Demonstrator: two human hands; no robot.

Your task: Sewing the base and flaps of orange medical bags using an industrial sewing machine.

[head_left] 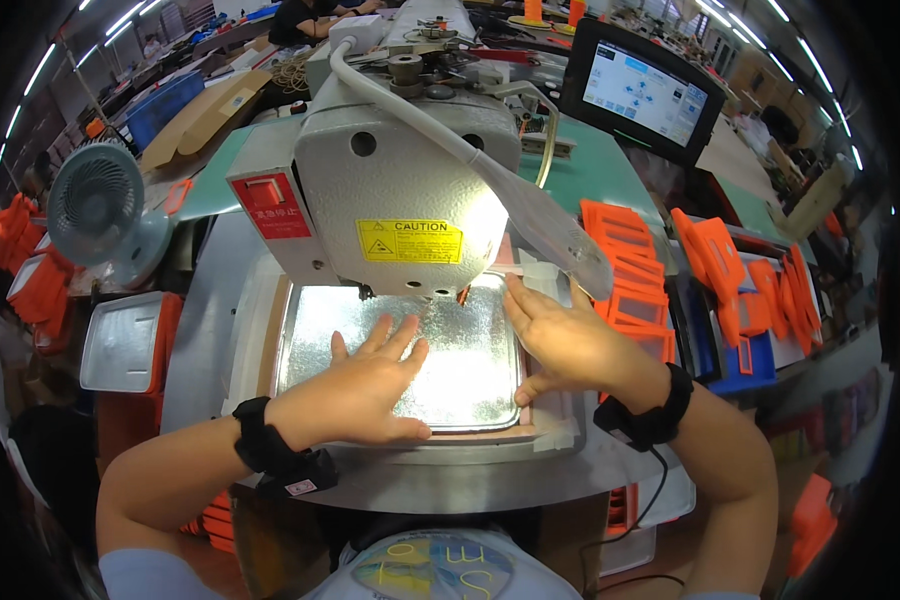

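Silver panel, flat under the sewing machine in the head view; probably light, stiff and slippery, best taken by opposite edges. On its near side, outspread left hand; at its right edge, opened right hand; fingers extended, gripping nothing.

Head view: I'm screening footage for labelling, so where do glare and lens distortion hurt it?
In the head view, glare washes out part of the silvery panel and the machine head's lower right side; in the head view, too, the grey table bows along its front edge and the picture's rim goes black; there, the left hand and right hand look reasonably sharp.
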